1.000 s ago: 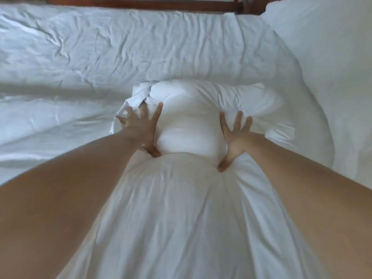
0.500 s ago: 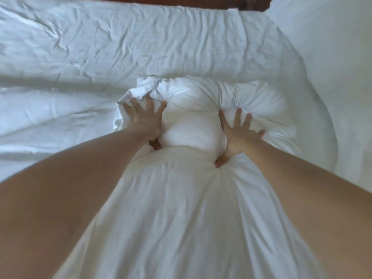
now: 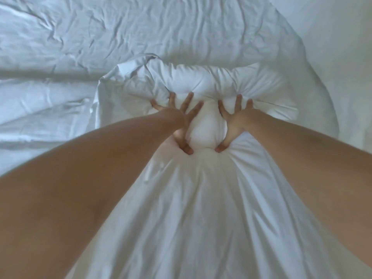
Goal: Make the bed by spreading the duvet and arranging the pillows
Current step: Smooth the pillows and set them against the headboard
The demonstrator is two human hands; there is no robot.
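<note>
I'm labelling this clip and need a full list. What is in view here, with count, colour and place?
duvet: one, white, bunched lengthwise from the near edge up to the hands, with a puffed fold beyond them.
bed sheet: one, white, creased, covering the mattress at left and far side.
white surface: one, far right; cannot tell whether pillow or wall.
left hand: one, fingers spread, pressing the duvet bulge's left side.
right hand: one, fingers spread, pressing its right side.

All-white bedding, no pattern anywhere

The plump white fabric pillow (image 3: 203, 125), smooth white cotton duvet (image 3: 201, 218) and wrinkled white bedsheet (image 3: 120, 33) are all plain.
</note>
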